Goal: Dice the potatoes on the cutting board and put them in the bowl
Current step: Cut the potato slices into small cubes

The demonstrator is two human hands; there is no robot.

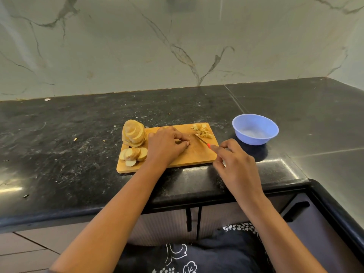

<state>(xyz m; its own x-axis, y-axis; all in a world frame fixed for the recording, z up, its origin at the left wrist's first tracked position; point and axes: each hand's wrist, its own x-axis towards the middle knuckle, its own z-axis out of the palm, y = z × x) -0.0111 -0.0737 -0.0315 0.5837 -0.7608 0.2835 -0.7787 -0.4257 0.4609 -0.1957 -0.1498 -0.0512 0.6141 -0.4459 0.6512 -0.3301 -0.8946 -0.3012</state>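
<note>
Right hand [234, 164] grips knife [201, 139], left hand [167, 146] curled over something hidden; firm, slick slices [134, 154] likely need pinning from above.

One board [197, 155], one bowl [256, 140], one knife [202, 142]

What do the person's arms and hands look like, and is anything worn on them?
The left forearm and the right forearm are bare; no sleeve shows. The left hand and the right hand wear no gloves, and no ring, watch or bracelet is visible. Below, the person's dark navy garment carries a white floral print.
</note>
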